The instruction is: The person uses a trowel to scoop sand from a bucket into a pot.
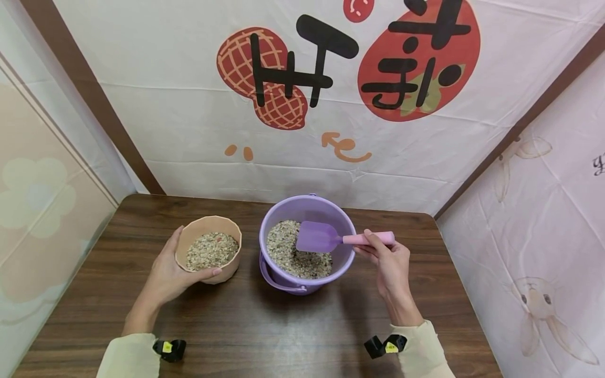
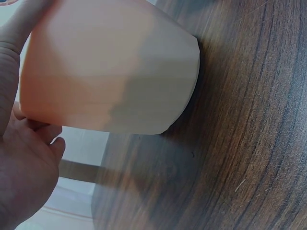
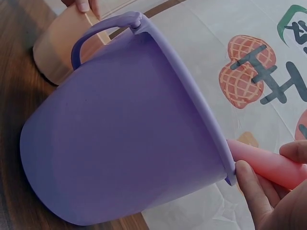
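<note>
Grain already sits in the bowl (image 1: 210, 251), cupped by your left hand (image 1: 171, 273); your right hand (image 1: 388, 261) grips the scoop (image 1: 326, 239), blade empty over the bucket (image 1: 306, 209). More scooping looks left.

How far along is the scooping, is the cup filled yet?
Done: the cup already holds grain mix, roughly up to mid-height, not to the rim. In hand: the left hand grips the cup on the table; the right hand holds the scoop by its pink handle, blade over the grain in the bucket. Left: the blade looks empty, so more scoops seem needed.
</note>
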Demonstrator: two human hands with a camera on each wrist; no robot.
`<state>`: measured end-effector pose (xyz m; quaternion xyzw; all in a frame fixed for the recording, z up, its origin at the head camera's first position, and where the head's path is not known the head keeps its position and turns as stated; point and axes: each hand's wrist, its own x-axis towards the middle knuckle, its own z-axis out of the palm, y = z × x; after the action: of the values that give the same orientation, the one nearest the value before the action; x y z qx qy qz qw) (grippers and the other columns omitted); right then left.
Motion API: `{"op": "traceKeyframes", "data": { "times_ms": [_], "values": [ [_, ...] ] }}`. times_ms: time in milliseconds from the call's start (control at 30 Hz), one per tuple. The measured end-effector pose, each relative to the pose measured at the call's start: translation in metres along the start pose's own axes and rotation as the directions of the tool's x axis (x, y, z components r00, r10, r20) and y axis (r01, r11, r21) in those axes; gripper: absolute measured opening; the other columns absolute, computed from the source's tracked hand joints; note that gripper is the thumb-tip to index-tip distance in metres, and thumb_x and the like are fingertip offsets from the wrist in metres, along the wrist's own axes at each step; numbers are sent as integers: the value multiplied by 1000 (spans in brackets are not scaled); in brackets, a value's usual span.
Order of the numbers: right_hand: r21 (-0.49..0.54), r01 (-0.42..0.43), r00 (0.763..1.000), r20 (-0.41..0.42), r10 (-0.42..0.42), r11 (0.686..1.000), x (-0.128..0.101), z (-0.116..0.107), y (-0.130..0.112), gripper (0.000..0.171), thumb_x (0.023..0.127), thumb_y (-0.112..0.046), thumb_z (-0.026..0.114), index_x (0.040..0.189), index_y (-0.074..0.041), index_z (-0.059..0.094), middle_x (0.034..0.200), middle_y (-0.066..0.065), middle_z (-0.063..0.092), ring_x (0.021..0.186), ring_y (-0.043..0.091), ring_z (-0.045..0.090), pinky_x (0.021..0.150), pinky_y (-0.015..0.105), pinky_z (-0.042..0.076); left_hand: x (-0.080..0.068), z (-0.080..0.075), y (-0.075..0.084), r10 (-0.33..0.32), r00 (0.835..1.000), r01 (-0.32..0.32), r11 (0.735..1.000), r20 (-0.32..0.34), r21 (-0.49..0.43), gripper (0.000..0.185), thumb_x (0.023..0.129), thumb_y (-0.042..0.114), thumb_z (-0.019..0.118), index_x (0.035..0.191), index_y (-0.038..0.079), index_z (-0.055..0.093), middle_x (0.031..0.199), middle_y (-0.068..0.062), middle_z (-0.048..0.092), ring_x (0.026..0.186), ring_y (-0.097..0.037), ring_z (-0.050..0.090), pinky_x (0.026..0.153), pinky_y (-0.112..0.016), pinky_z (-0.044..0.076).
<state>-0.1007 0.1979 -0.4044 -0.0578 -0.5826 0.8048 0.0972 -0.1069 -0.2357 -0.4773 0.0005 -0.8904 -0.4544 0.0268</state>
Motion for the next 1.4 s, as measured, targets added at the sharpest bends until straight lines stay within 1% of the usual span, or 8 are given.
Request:
{"op": "traceKeyframes", "data": {
  "times_ms": [233, 333, 467, 567, 733, 967, 1200, 1400],
  "values": [
    [-1, -3, 1000, -7, 3, 1000, 1, 0, 0, 28, 93, -14, 77, 98, 12, 71, 92, 28, 73, 88, 35, 75, 81, 45, 59, 1, -3, 3, 15, 1000, -16, 999, 20, 34, 142, 65, 44, 96, 162, 1, 3, 163, -31, 16, 143, -54, 25, 107, -73, 29],
    [-3, 1, 1000, -12, -1, 1000, 1, 0, 0, 33, 93, -13, 77, 102, 17, 67, 91, 27, 73, 86, 34, 75, 81, 46, 59, 2, -6, 7, 36, 999, -37, 998, 2, 57, 143, 64, 45, 97, 162, 1, 2, 163, -32, 13, 143, -55, 24, 107, -74, 27],
    [-4, 3, 1000, -17, -3, 1000, 1, 0, 0, 29, 93, -12, 76, 100, 15, 68, 90, 27, 73, 85, 34, 75, 81, 47, 59, 2, -9, 19, 84, 996, -83, 994, -21, 67, 145, 62, 46, 97, 164, 8, 1, 165, -27, 9, 145, -55, 20, 107, -76, 25],
    [-5, -1, 1000, -7, 1, 1000, 1, 0, 0, 24, 94, -11, 74, 98, 12, 70, 91, 27, 73, 87, 34, 75, 82, 46, 59, 1, -8, 35, 122, 992, -121, 992, -11, 30, 144, 62, 47, 97, 165, 17, 0, 168, -19, 7, 149, -50, 16, 109, -75, 23],
    [-8, -9, 1000, -14, 9, 1000, 0, -1, 0, 24, 95, -10, 73, 100, 13, 70, 91, 27, 73, 88, 33, 75, 82, 45, 59, -1, 9, 65, 192, 980, -190, 980, 51, -53, 143, 61, 44, 99, 165, 23, 4, 167, -18, 14, 149, -44, 20, 112, -70, 25],
    [-2, -11, 999, -37, 11, 1000, -1, 1, 0, 19, 94, -10, 74, 97, 9, 72, 90, 26, 74, 86, 32, 75, 81, 45, 59, -3, 39, 95, 243, 956, -227, 968, 166, -110, 145, 56, 47, 100, 165, 24, 8, 168, -13, 16, 151, -37, 20, 116, -62, 26],
    [6, -19, 999, -46, 19, 1000, -1, 1, 0, 18, 93, -10, 75, 97, 7, 72, 89, 24, 74, 85, 31, 76, 81, 45, 59, 1, 62, 107, 262, 938, -246, 964, 227, -97, 151, 52, 53, 99, 165, 19, 5, 168, -14, 11, 152, -38, 16, 118, -62, 21],
    [-4, -15, 999, -52, 15, 1000, -1, 1, 0, 18, 93, -11, 75, 97, 7, 73, 89, 24, 74, 84, 29, 76, 81, 45, 59, 7, 75, 109, 294, 930, -274, 955, 223, -115, 154, 51, 57, 98, 165, 14, 4, 168, -14, 11, 151, -37, 18, 117, -62, 23]
  ]
}}
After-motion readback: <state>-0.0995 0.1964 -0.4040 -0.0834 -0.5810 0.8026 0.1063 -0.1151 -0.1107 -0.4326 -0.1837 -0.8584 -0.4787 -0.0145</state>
